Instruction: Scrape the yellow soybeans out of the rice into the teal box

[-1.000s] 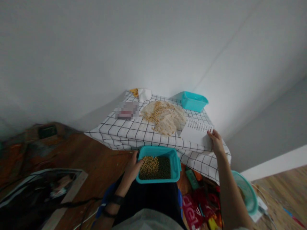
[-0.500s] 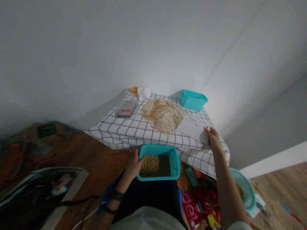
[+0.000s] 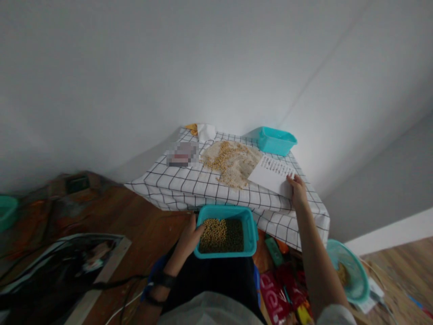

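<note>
My left hand (image 3: 191, 235) grips the left wall of a turquoise plastic basket (image 3: 226, 210) held over my lap, thumb over the rim. Inside it lie yellow soybeans (image 3: 214, 231) and, on the right, small dark green beans (image 3: 234, 234). My right hand (image 3: 297, 189) is closed on the right end of a flat white slotted sheet (image 3: 270, 177), low over the tabletop. The sheet's left edge meets a spread heap of pale sand-like meal (image 3: 233, 174) with soybeans mixed in. What lies under the sheet is hidden.
A checked cloth (image 3: 179, 185) covers the table against the wall. At its back stand a second turquoise basket (image 3: 276, 141) and a white cloth (image 3: 206, 132); a blurred-out item (image 3: 182, 154) lies left. Below right are a turquoise bin (image 3: 352, 271) and red packages (image 3: 275, 298).
My right hand has tilted the slotted sheet, and its slots now look flatter and show dark specks. The basket in my left hand is about the same; the view has shifted slightly.
</note>
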A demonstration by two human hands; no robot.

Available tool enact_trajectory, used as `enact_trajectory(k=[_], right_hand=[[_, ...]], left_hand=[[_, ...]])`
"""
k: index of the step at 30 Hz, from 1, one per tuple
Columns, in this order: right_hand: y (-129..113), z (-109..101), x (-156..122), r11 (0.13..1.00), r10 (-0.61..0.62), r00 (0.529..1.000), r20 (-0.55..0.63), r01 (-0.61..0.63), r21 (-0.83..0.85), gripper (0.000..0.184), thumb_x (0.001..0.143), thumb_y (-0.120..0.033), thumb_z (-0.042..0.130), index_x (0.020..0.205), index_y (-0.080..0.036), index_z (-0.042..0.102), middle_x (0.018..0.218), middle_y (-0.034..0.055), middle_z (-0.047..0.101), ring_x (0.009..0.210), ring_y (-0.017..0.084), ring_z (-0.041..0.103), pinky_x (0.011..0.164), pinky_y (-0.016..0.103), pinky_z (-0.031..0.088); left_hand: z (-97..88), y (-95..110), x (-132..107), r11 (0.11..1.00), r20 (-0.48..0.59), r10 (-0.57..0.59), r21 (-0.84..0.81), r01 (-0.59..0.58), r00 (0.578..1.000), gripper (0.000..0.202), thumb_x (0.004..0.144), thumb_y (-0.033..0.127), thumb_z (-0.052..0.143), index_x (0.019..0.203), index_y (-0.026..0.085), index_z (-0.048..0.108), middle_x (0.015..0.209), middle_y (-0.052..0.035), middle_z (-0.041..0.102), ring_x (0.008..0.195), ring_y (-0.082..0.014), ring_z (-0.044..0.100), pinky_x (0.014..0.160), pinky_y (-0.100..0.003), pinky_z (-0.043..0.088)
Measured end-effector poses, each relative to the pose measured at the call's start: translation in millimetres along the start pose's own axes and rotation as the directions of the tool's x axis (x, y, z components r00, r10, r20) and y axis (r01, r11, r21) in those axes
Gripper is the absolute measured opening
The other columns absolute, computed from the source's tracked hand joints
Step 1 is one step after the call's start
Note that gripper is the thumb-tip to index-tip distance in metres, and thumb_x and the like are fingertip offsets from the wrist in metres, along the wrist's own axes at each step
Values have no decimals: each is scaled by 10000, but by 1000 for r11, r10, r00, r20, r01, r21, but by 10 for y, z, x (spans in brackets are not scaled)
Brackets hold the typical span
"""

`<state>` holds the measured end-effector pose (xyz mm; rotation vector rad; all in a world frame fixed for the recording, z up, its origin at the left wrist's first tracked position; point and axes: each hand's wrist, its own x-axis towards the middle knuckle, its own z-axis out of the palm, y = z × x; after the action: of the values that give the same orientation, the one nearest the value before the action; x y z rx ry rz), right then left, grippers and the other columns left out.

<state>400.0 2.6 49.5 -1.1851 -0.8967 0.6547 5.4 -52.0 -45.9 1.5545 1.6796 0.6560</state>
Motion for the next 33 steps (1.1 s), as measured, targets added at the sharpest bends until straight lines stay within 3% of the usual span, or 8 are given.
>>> enact_trajectory(k=[6, 12, 19, 24, 33], right_hand=[[35, 32, -47, 999, -43, 998, -43, 41, -33, 307, 652, -414, 727, 874, -214, 658, 841, 8, 696, 758, 178, 608, 651, 269, 451], [56, 9, -43, 995, -69, 994, -88, 63, -75, 251, 658, -387, 741, 794, -226, 606, 720, -29, 599, 757, 158, 554, 638, 247, 398], [30, 14, -50, 1000, -12, 1000, 23, 12, -18, 285, 626, -412, 769, 801, -222, 647, 758, -12, 646, 668, 154, 551, 580, 259, 416], [3, 19, -73, 1000, -19, 999, 26, 18, 20, 267, 638, -396, 762, 821, -229, 662, 780, -15, 673, 669, 155, 561, 585, 261, 417], [-39, 35, -118, 1000, 10, 993, 115, -9, -1, 299, 647, -423, 783, 860, -234, 690, 812, 7, 726, 709, 194, 628, 624, 286, 461]], left_hand=[[59, -71, 31, 989, 18, -40, -141, 42, 999, 559, 891, 291, 449, 1422, 118, 436, 1306, -152, 653, 1262, -304, 586, 1105, -454, 419], [76, -122, 39, 965, 14, -32, -259, 34, 999, 571, 876, 303, 482, 1420, 137, 437, 1356, -137, 617, 1283, -291, 566, 1112, -447, 422], [77, -156, 36, 944, 18, -30, -328, 34, 999, 412, 898, 240, 514, 1304, 167, 527, 1255, -130, 663, 1189, -252, 622, 1068, -473, 468], [108, -207, 78, 936, -5, -64, -348, 58, 998, 328, 918, 215, 553, 1238, 149, 576, 1262, -120, 650, 1200, -254, 605, 1066, -501, 458], [214, -400, 186, 913, -6, -84, -402, 75, 996, 381, 918, 251, 595, 1281, 141, 553, 1266, -128, 634, 1163, -263, 617, 1030, -509, 481]])
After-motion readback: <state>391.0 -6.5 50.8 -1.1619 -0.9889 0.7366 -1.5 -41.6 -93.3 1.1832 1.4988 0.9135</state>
